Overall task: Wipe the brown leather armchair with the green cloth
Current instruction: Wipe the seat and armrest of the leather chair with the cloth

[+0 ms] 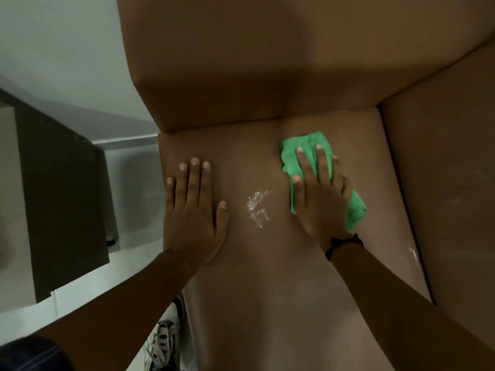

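Note:
The brown leather armchair (267,277) fills most of the view, its seat cushion below me, the backrest above and an armrest on the right. A bunched green cloth (293,153) lies on the seat near the back right corner. My right hand (321,199) presses flat on the cloth, fingers spread over it. My left hand (194,210) rests flat on the seat's left part, fingers apart, holding nothing. Between the two hands a small wet, shiny splash (257,207) sits on the leather.
A dark brown cabinet (61,199) stands on the pale floor left of the chair. A white laced shoe (163,341) shows at the bottom by the seat's left edge. A pale smear (413,254) marks the seat beside the right armrest.

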`<state>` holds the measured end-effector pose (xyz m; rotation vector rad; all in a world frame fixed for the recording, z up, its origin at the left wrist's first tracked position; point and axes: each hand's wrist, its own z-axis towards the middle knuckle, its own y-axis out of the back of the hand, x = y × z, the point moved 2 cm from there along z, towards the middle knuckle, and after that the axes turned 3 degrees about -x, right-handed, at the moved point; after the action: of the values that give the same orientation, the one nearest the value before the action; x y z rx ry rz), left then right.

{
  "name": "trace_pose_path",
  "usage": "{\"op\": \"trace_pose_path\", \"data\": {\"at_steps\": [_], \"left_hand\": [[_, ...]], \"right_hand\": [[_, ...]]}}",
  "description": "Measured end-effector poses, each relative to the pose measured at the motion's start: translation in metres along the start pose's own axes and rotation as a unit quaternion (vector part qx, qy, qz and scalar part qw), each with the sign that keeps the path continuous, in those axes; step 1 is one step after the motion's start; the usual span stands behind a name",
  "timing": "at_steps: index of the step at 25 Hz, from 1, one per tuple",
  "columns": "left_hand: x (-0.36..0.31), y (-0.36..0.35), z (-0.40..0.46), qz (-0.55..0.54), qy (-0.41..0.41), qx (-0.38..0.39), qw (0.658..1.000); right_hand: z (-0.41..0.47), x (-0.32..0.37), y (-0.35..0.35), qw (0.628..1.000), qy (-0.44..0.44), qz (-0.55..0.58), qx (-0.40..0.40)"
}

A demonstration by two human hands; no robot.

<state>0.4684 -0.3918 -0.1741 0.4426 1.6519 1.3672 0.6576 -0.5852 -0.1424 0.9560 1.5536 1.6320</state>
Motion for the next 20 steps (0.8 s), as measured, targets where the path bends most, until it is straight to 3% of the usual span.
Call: {"op": "trace_pose_path", "data": {"at_steps": [2,5,8,12,15,17,20], "left_hand": [[0.001,-0.003,0.000,0.004,-0.007,-0.008,1.000],[0.005,-0.008,0.000,0.010,-0.012,-0.021,1.000],[0.002,-0.005,-0.001,0.000,-0.010,-0.021,1.000],[0.001,-0.006,0.000,0.003,-0.011,-0.016,1.000],[0.002,-0.006,0.002,-0.001,-0.013,-0.020,1.000],[-0.002,-0.001,0.001,-0.012,-0.009,-0.014,1.000],[-0.005,0.002,0.001,-0.009,-0.004,-0.006,1.000]], "right_hand": [[0.024,0.027,-0.003,0.999,-0.044,0.001,-0.013],[0.029,0.071,-0.010,0.997,0.079,0.006,-0.016],[-0.028,0.051,-0.008,0.982,0.187,0.005,0.020],[-0.001,0.062,-0.003,0.997,0.055,0.030,0.035],[-0.020,0.088,-0.010,0.989,0.147,0.020,0.021],[-0.066,0.063,-0.005,0.980,0.198,0.009,0.035],[-0.059,0.036,0.003,0.998,0.058,0.003,0.038]]}}
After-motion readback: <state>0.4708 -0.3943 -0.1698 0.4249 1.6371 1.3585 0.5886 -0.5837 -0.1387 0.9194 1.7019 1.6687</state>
